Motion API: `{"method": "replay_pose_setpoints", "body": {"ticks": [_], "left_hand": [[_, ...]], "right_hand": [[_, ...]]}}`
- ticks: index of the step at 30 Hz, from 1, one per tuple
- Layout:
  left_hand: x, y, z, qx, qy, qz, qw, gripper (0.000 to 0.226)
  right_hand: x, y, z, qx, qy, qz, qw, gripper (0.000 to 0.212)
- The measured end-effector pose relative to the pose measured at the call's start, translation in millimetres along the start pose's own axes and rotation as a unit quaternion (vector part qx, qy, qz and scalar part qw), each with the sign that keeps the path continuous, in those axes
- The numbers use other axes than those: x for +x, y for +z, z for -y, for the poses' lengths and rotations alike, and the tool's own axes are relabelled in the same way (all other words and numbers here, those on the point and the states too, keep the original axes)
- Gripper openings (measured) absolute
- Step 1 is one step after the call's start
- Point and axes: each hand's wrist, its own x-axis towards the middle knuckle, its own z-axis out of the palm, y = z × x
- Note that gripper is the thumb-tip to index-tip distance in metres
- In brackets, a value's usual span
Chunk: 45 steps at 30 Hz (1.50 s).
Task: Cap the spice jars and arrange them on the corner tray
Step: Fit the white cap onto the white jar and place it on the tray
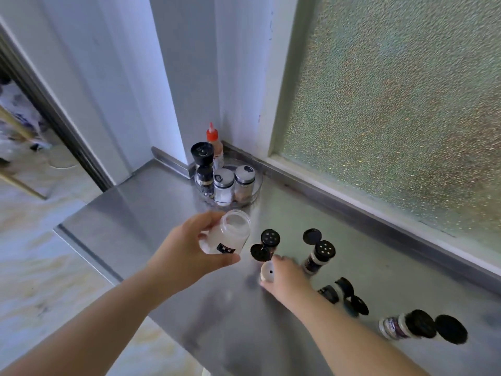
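Holding an uncapped jar over the counter, white cap in the other hand

Left hand (pixel 189 251) grips a clear jar (pixel 229 237), fingers and thumb wrapped round its body. Jar is lifted off the counter (pixel 151 213), tilted, mouth open and facing up toward the corner. White powder inside, dark label low on its side. No cap on it.

Right hand (pixel 287 275) holds a white cap (pixel 267 271) between thumb and fingers, just above or on the counter; cannot tell which. Cap shows one small dark hole. Cap sits just below the jar, apart from it.

Round clear tray (pixel 254 192) sits in the far corner where the wall meets the frosted window (pixel 393 104). On the tray: a tall black grinder (pixel 202 158), a bottle with a red tip (pixel 212 137) behind it, and two glass shakers with silver lids, one with white contents (pixel 223 185), one with brownish contents (pixel 244 183).

On the counter, right of the hands: a jar with a black shaker lid flipped open (pixel 268 242), touching or just beside the right fingertips. Another upright jar with open black flip lid (pixel 318 253) further right. Two more jars lie nearer the camera with black lids open, one blurred (pixel 341 293), one on its side with a patterned label (pixel 395 325). All four are well apart from the tray.
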Motion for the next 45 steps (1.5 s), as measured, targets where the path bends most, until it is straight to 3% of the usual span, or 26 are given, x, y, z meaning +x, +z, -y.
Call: {"method": "replay_pose_setpoints", "body": {"ticks": [3, 6, 12, 16, 22, 32, 38, 42, 45], "left_hand": [[4.5, -3.8, -3.7, 0.017, 0.014, 0.006, 1.000, 0.058], [14.4, -2.8, -19.4, 0.018, 0.033, 0.005, 0.999, 0.058], [38.1, 1.6, -66.5, 0.044, 0.131, 0.015, 0.990, 0.061], [48.8, 3.8, -91.1, 0.047, 0.189, 0.019, 0.981, 0.063], [48.9, 12.6, -118.2, 0.028, 0.250, 0.040, 0.967, 0.065], [39.6, 25.5, -126.9, 0.051, 0.299, 0.052, 0.951, 0.067], [37.8, 15.4, -138.6, 0.019, 0.273, 0.081, 0.958, 0.065], [38.4, 4.9, -142.8, -0.060, 0.224, 0.173, 0.957, 0.056], [36.6, 7.4, -142.3, -0.065, 0.220, 0.153, 0.961, 0.058]], "right_hand": [[-13.6, -31.2, -6.5, 0.055, -0.016, -0.018, 0.998, 0.026], [-39.5, -88.3, -11.8, 0.118, -0.057, -0.067, 0.989, 0.033], [-91.4, -206.5, -8.7, 0.072, -0.167, -0.158, 0.971, 0.065], [-120.1, -247.5, -6.7, 0.016, -0.199, -0.190, 0.961, 0.053], [-139.7, -264.9, -10.1, 0.017, -0.210, -0.176, 0.962, 0.053], [-148.2, -262.6, -26.8, 0.039, -0.151, -0.114, 0.981, 0.051], [-159.0, -265.2, -35.1, 0.133, -0.183, -0.109, 0.968, 0.049], [-169.6, -277.8, -40.1, 0.066, -0.209, -0.143, 0.965, 0.055], [-174.0, -285.0, -39.9, 0.092, -0.199, -0.146, 0.965, 0.053]]}}
